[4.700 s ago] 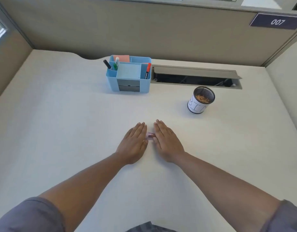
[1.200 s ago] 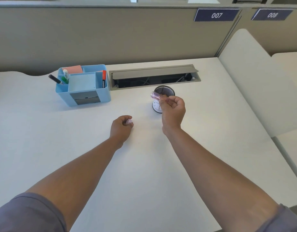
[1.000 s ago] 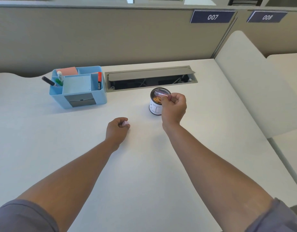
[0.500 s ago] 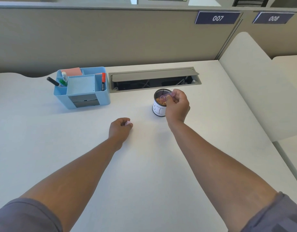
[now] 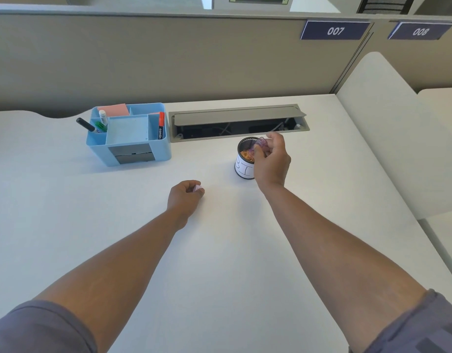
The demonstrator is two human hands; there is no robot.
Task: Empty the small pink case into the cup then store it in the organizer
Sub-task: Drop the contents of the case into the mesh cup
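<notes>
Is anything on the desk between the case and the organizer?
Nothing visible: the case sits in the right hand over the cup, and bare desk runs left to the organizer.

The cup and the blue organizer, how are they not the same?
The cup is round, dark mesh with a white label; the blue organizer is boxy plastic with several compartments. The cup holds small orange bits; the organizer holds markers and pink notes. The right hand tips the pink case over the cup; no hand touches the organizer. Both stand upright on the desk.

The right hand [image 5: 270, 159] hides part of the cup [image 5: 244, 166] and pink case [image 5: 260, 144].
</notes>
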